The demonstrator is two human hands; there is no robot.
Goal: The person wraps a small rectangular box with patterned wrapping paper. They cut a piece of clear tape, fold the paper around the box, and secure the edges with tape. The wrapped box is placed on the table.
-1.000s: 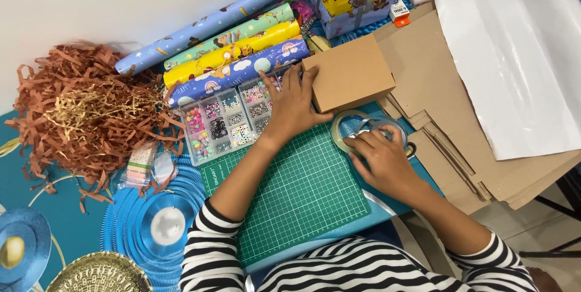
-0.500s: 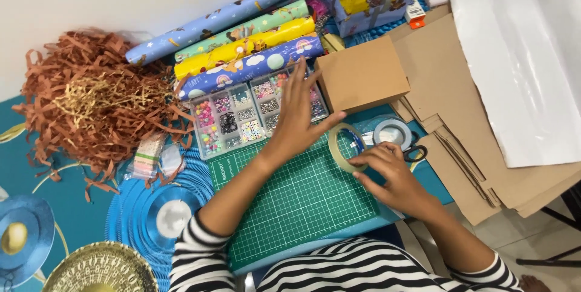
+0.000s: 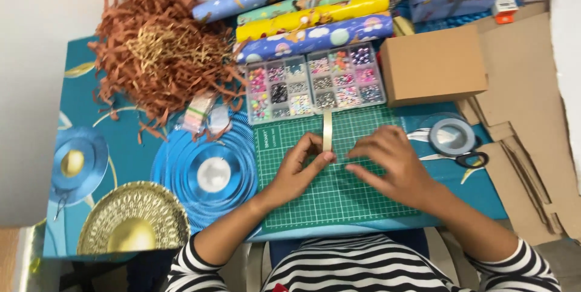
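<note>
Short pale-yellow tape strip, upright over green mat, pinched in left hand; right hand empty, fingers spread.

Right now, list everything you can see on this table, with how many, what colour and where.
strip of tape: one, pale cream, on the mat, pinched at its near end
cutting mat: one, green, gridded, table centre
bead organiser trays: two, clear, mixed colours, behind the mat
wrapping paper rolls: four, blue, green, yellow, dark blue, far edge
shredded paper: one heap, rust brown, far left
cardboard box: one, brown, right of the trays
tape roll: one, greyish, right of the mat
scissors: one, black handles, by the tape roll
flat cardboard: several sheets, brown, far right
left hand: holds the strip
right hand: on the mat
</note>
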